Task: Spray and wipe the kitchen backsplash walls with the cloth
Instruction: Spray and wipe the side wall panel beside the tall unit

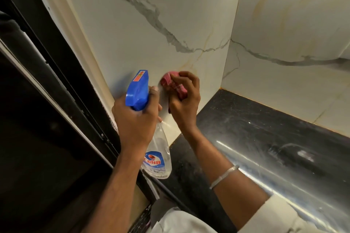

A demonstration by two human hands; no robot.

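Note:
A clear spray bottle (158,159) with a blue trigger head hangs in front of the white marble backsplash wall (144,43). My left hand (134,119) grips its neck, one finger on the trigger, nozzle toward the wall. A bunched pink cloth (170,83) is pressed on the lower part of that wall. My right hand (184,98) holds it with curled fingers, just right of the spray head.
A black glossy countertop (265,138) runs below the walls, its steel edge toward me. A second marble wall (284,53) meets the first at a corner on the right. A dark frame (56,62) borders the wall on the left.

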